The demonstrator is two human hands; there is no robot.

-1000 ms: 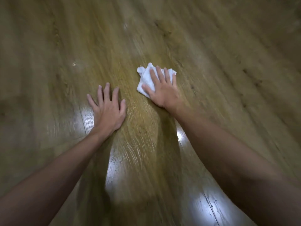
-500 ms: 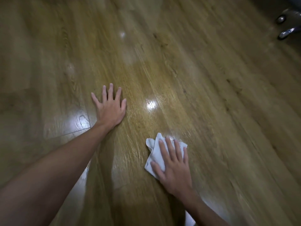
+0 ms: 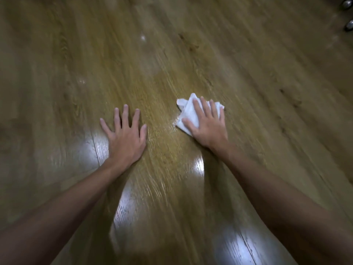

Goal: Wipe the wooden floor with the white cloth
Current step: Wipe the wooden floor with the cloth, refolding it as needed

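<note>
A crumpled white cloth (image 3: pixel 188 109) lies on the glossy wooden floor (image 3: pixel 172 54), right of centre. My right hand (image 3: pixel 207 124) presses flat on the cloth with its fingers spread, covering the cloth's near right part. To the left, my left hand (image 3: pixel 127 137) rests palm down on the bare boards, fingers apart, holding nothing. Both forearms reach in from the bottom edge.
Two shiny round metal feet or castors (image 3: pixel 348 15) show at the top right corner. Bright light reflections (image 3: pixel 95 148) lie on the boards near my left wrist and between my arms. Bare floor stretches away on all sides.
My right hand has pushed the cloth forward, away from me, from a spot near my body to level with my left hand. The left hand stays planted.
</note>
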